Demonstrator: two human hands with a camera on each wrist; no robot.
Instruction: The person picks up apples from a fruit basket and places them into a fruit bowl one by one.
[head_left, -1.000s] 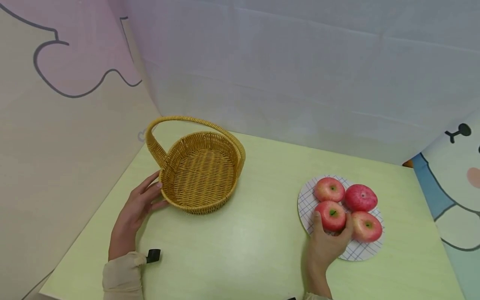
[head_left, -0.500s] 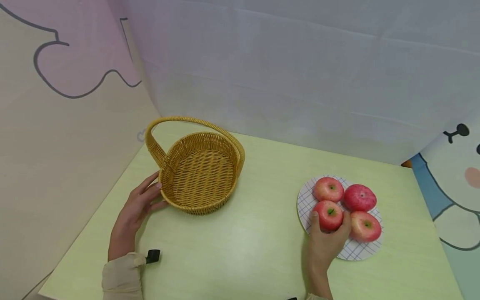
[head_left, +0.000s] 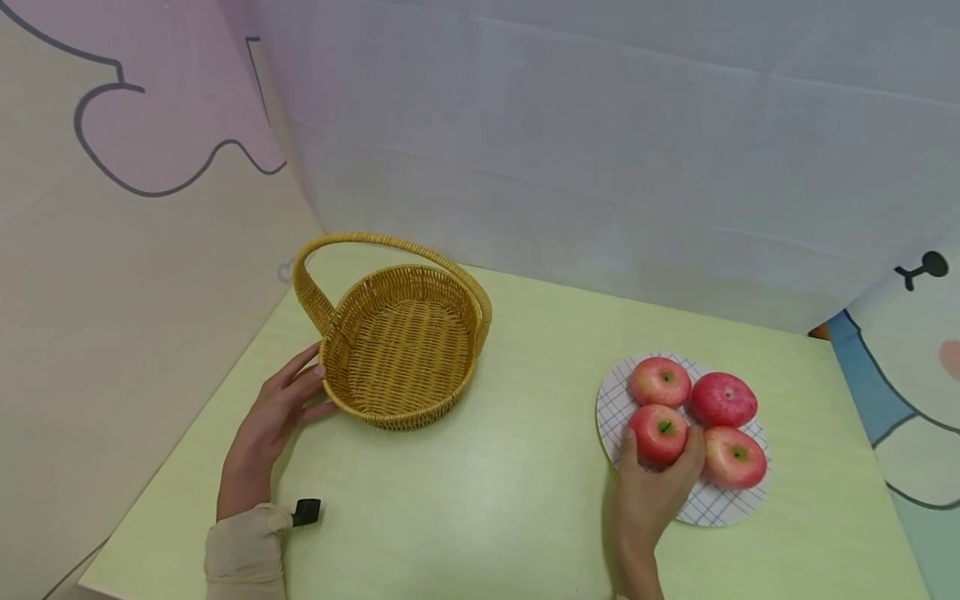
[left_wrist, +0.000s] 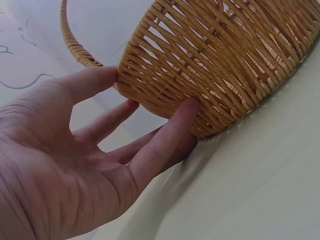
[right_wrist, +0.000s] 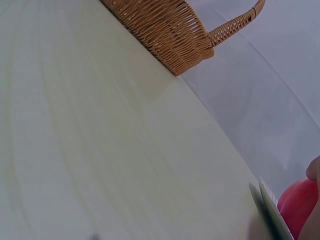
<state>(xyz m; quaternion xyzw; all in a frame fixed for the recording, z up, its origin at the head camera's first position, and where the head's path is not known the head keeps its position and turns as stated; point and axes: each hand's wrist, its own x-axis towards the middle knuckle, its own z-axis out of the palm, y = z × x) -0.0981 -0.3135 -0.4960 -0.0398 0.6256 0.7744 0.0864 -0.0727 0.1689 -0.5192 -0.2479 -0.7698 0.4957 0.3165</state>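
A round wicker basket point(head_left: 408, 358) with a tall arched handle stands on the table, nothing in its bowl. My left hand point(head_left: 279, 412) touches its left side, fingers loosely extended; close up in the left wrist view, the fingertips point(left_wrist: 187, 107) rest against the woven wall point(left_wrist: 215, 60). To the right lies a round white plate point(head_left: 615, 400) with a checked pattern. On its near left part, my right hand point(head_left: 654, 500) grips a red apple point(head_left: 658, 433) between thumb and fingers. Three other fruits share the plate: a pale red apple point(head_left: 660, 381), a darker red one point(head_left: 723, 399) and a yellowish-red apple point(head_left: 735, 457).
The pale green table point(head_left: 525, 500) ends at a grey-white cloth wall point(head_left: 585, 167) behind. A pale printed panel point(head_left: 150, 275) rises along the left side, and a cartoon print point(head_left: 915, 392) hangs at the right. A black device point(head_left: 306, 512) sits by the left sleeve.
My right hand and the apple it grips have shifted slightly left on the plate. The left hand and the basket stay in place.
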